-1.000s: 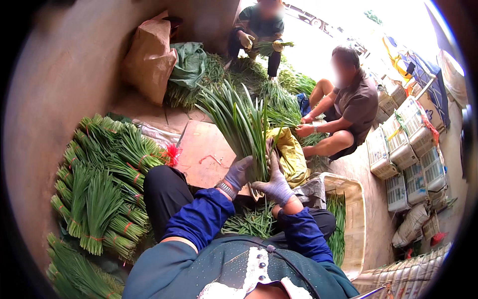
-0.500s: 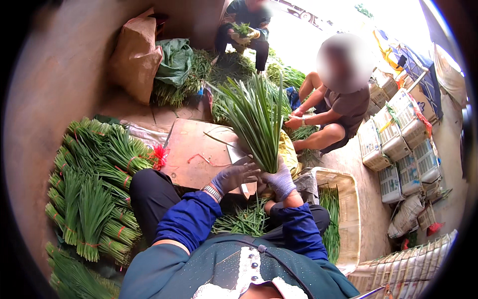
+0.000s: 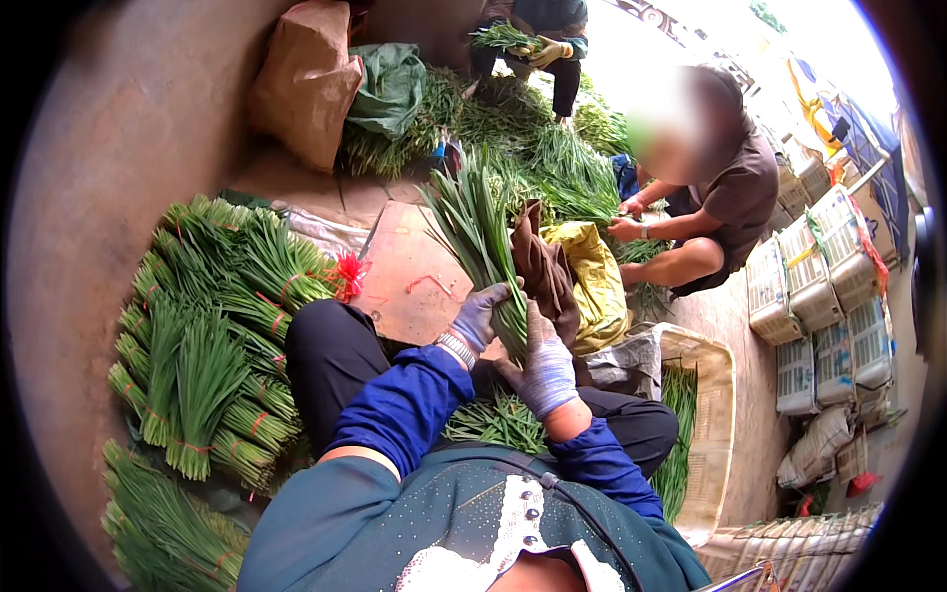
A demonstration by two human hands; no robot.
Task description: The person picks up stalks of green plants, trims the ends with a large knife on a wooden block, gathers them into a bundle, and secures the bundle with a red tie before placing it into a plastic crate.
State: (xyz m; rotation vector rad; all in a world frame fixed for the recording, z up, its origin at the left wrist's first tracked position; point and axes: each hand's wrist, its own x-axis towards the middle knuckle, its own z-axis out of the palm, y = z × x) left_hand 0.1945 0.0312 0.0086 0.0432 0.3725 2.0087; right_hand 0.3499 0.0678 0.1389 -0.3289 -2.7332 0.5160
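Head view: the left hand (image 3: 480, 314), in a grey glove, curls its fingers around a bunch of long green leaves (image 3: 475, 222) partway up its length. The right hand (image 3: 546, 367), also gloved, lies along the right side of the bunch's lower end, its thumb toward the left; how firmly it grips I cannot tell. The bunch is in front of the person's chest, its tips fanned up and leaning left over a reddish board (image 3: 402, 261). Loose green leaves (image 3: 496, 422) lie below the hands, between the legs.

At the left, tied bundles (image 3: 209, 355) (most bound with red bands) are heaped beside the left knee, a red ribbon clump (image 3: 350, 275) at their right edge. Just right of the bunch are a brown cloth (image 3: 546, 271) and a yellow sack (image 3: 590, 286). A pale crate (image 3: 718, 424) beside the right knee has green leaves inside.

2 co-workers sit beyond: 1 in a brown shirt (image 3: 742, 192) at the right, 1 farther off with gloved hands (image 3: 548, 52) at a smaller green bunch (image 3: 501, 37).
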